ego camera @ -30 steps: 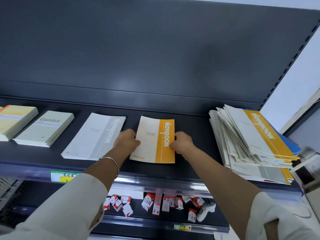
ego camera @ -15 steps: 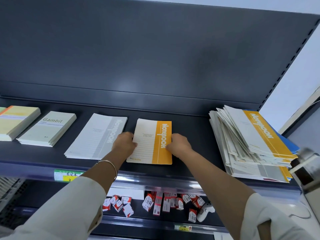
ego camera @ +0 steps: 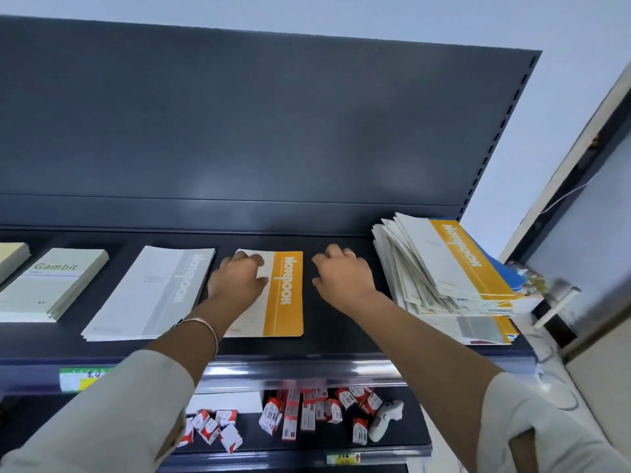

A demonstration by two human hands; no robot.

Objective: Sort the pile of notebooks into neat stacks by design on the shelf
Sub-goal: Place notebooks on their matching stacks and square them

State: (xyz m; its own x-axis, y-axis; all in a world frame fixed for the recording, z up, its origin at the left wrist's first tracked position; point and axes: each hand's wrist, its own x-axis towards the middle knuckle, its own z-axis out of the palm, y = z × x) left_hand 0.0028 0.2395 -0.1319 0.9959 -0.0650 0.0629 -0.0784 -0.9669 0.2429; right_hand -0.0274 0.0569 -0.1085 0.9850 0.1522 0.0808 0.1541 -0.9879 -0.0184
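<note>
An orange-and-cream notebook [ego camera: 285, 295] lies flat on the dark shelf [ego camera: 334, 339], at its middle. My left hand [ego camera: 239, 279] rests on its cream half with loosely bent fingers. My right hand [ego camera: 343, 273] hovers just right of the notebook, fingers loosely curled, holding nothing. To the left lies a grey-and-white notebook stack [ego camera: 153, 291]. A messy pile of notebooks [ego camera: 444, 271], topped by an orange one with blue ones beneath, sits at the right end of the shelf.
A pale "Gambit" notebook stack [ego camera: 51, 285] and a yellowish stack [ego camera: 12, 257] lie at the far left. On the lower shelf sit several small red-and-white boxes [ego camera: 300, 409] and a white controller [ego camera: 384, 419]. A dark back panel [ego camera: 256, 131] rises behind.
My right hand has let go of the orange notebook's right edge and moved right, off it. My left hand slid further onto the cover. The notebook now lies straighter on the shelf.
</note>
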